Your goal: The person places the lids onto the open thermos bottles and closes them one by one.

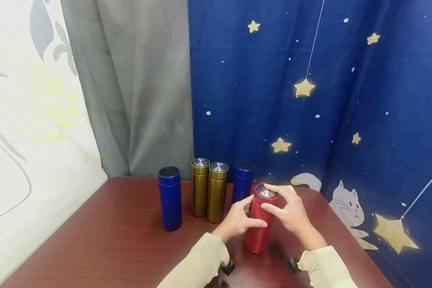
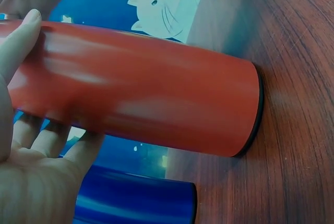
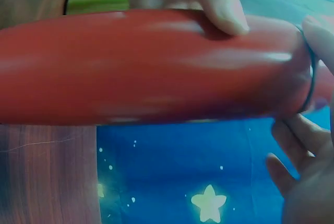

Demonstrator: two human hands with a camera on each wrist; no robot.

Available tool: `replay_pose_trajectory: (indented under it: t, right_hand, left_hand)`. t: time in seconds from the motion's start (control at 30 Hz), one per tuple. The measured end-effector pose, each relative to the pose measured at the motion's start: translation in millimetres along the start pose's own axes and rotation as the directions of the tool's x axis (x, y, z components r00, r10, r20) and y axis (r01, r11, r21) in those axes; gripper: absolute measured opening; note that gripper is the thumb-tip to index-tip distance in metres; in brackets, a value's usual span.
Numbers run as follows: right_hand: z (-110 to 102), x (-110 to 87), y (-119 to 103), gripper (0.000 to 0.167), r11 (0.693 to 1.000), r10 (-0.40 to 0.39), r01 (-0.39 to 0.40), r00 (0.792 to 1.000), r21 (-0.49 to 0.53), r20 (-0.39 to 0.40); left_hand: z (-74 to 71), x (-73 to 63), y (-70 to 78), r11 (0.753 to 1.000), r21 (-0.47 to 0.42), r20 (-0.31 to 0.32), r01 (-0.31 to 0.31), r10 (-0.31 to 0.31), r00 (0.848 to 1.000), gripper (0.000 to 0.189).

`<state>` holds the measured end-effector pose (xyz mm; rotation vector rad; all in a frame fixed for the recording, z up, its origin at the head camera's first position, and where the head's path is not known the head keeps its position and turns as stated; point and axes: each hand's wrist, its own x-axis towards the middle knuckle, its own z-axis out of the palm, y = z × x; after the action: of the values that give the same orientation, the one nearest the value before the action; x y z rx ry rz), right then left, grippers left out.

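A red thermos bottle [image 1: 260, 236] with a silver-topped lid [image 1: 267, 191] stands slightly tilted in front of me. My left hand [image 1: 239, 219] grips its body from the left, thumb across the near side and fingers round the far side. The right hand [image 1: 291, 210] holds the lid end, thumb on the near side and fingertips at the top. In the right wrist view a dark seam [image 3: 312, 72] rings the bottle beside the right thumb. Behind the red bottle is a blue thermos [image 1: 243, 182], partly hidden by it and the left hand.
Two gold thermoses [image 1: 199, 192] stand side by side left of the hands, with another blue thermos [image 1: 171, 208] farther left. All are on a dark red-brown wooden table [image 1: 104, 240]. Grey curtain [image 1: 155, 88] and blue star-patterned curtain [image 1: 237, 100] hang behind it.
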<state>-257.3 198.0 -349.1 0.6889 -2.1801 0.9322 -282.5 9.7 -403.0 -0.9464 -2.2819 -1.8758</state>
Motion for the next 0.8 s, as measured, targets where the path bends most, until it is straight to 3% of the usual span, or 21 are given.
replay_pose_trajectory:
  t: [0.2, 0.33, 0.4, 0.5, 0.6, 0.7, 0.8]
  right_hand:
    - [10.9, -0.8, -3.5, 0.053, 0.990, -0.044, 0.031, 0.994, -0.135, -0.096]
    - [13.2, -2.3, -8.9, 0.054, 0.984, -0.039, 0.020, 0.994, -0.179, -0.101]
    - [12.6, -4.1, -11.0, 0.055, 0.990, -0.011, 0.002, 0.998, -0.140, -0.060]
    - [10.3, -7.0, -11.9, 0.056, 0.999, 0.054, -0.054, 0.998, -0.003, 0.038]
    - [7.3, -8.0, -10.1, 0.057, 0.983, 0.094, -0.111, 0.988, 0.144, 0.121]
    - [4.7, -7.0, -7.2, 0.056, 0.972, 0.087, -0.115, 0.987, 0.207, 0.136]
    - [4.2, -7.3, -5.1, 0.055, 0.980, 0.069, -0.086, 0.993, 0.181, 0.100]
  left_hand:
    - [0.5, 0.4, -0.9, 1.000, -0.019, 0.009, -0.016, 0.016, 1.000, 0.078]
    - [1.1, 0.0, -2.3, 0.999, -0.027, 0.009, -0.022, 0.022, 1.000, 0.078]
    - [1.0, -0.3, -3.0, 0.999, -0.026, 0.006, -0.019, 0.020, 1.000, 0.078]
    - [0.7, -0.5, -3.4, 0.999, -0.023, 0.001, -0.026, 0.026, 1.000, 0.078]
    - [0.7, 0.1, -3.0, 0.999, -0.022, 0.000, -0.030, 0.030, 1.000, 0.077]
    - [1.0, 0.9, -2.3, 0.999, -0.022, 0.000, -0.030, 0.030, 1.000, 0.077]
    - [1.3, 0.4, -1.7, 1.000, -0.018, -0.002, -0.024, 0.024, 1.000, 0.078]
